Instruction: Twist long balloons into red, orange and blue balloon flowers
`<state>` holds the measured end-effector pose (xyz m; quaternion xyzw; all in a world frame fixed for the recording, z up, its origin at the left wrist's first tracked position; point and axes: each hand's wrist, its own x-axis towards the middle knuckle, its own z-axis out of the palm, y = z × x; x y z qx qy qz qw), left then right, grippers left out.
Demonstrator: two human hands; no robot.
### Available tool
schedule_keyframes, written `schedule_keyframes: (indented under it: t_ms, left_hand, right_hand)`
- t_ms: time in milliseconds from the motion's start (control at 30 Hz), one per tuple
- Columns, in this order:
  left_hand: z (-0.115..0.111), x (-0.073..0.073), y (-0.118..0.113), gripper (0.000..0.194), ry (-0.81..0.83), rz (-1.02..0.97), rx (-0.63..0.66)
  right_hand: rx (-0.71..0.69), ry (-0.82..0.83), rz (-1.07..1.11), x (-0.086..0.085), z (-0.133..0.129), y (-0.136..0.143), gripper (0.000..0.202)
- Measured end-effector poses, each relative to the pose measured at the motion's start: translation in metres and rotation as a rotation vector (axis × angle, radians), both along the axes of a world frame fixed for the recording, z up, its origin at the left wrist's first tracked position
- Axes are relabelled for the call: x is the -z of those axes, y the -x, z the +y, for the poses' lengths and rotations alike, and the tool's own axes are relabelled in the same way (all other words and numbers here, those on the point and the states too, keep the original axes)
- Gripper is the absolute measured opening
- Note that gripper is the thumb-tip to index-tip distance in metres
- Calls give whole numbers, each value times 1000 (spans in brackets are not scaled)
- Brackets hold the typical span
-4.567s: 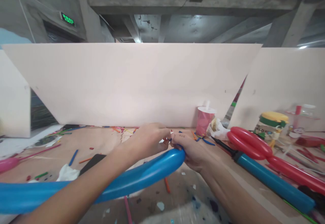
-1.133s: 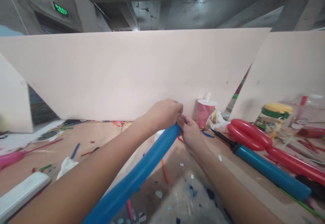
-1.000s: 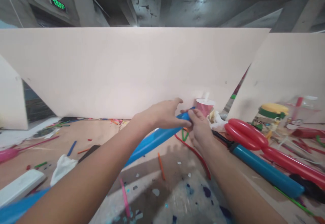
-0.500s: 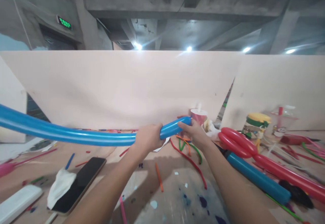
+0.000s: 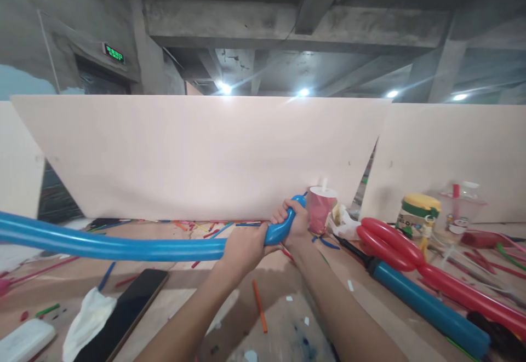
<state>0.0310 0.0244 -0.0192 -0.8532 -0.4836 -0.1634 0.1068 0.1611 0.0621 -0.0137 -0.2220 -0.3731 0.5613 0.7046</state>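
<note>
A long blue modelling balloon [image 5: 164, 249] stretches from the left edge of the head view to the middle, above the table. My left hand [image 5: 246, 244] is closed around it near its right end. Just beyond, the balloon bends upward, and my right hand [image 5: 295, 222] is wrapped round this bent part. The balloon's tip [image 5: 299, 200] with a small tail sticks out above my right fingers. Behind my right hand stands a pink cup [image 5: 321, 208] with a white lid and straw.
A red twisted balloon [image 5: 390, 244] and a teal balloon pump [image 5: 427, 302] lie at the right. Farther back there are a yellow-lidded tub [image 5: 419, 214] and a clear bottle [image 5: 458, 222]. A black phone [image 5: 127, 312] and a crumpled tissue [image 5: 90, 315] lie front left. A pale board [image 5: 205, 154] stands behind.
The balloon's end, fairly straight before, is now bent upward. My right hand has moved left, closer to my left hand, and its fingers have closed round the balloon. The view has tilted slightly up.
</note>
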Motion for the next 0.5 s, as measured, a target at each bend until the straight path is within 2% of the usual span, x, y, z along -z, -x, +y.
schedule_keyframes:
  t_ms: [167,500]
  left_hand:
    - [-2,0,-1,40,-19,42,81]
    - [-4,13,-8,25,-112,158,197]
  right_hand:
    - [-68,6,57,2,-7,0,27]
    - [-162,28,147,11,-16,-4,26]
